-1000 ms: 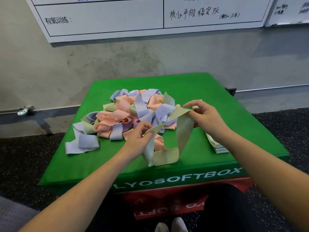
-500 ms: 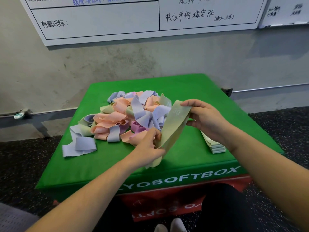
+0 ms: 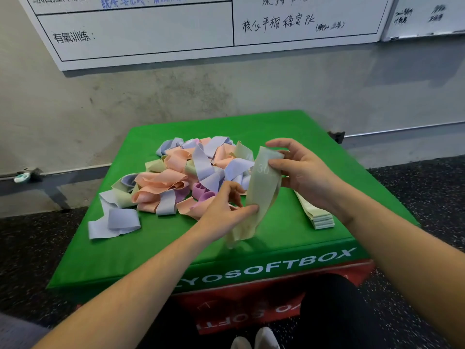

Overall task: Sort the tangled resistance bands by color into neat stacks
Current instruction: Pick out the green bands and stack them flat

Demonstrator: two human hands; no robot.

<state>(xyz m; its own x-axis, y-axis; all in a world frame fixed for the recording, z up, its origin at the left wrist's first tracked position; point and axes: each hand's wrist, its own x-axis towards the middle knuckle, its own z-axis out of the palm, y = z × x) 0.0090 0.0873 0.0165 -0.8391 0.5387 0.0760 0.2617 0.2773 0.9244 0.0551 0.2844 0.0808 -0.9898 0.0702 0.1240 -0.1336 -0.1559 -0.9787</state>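
Observation:
A pale green resistance band point(image 3: 261, 190) hangs flattened between my hands above the green soft box point(image 3: 284, 238). My right hand point(image 3: 302, 172) pinches its upper end, where "30" is printed. My left hand point(image 3: 226, 210) grips the band lower down, and its bottom end droops to the box top. Behind my left hand lies a tangled pile of bands point(image 3: 181, 177) in peach, lavender, pale green and purple. A neat stack of pale green bands point(image 3: 318, 216) lies on the box under my right wrist, partly hidden by it.
A loose lavender band point(image 3: 113, 221) lies at the pile's left end. The green box sits on a red box point(image 3: 251, 313) against a grey wall with a whiteboard point(image 3: 176, 28). Dark speckled floor surrounds it; my shoes point(image 3: 254, 340) show at the bottom.
The pale green band, an open loop a second ago, is now pressed flat and held more upright. My right hand rose slightly and my left hand slid toward the band's lower part.

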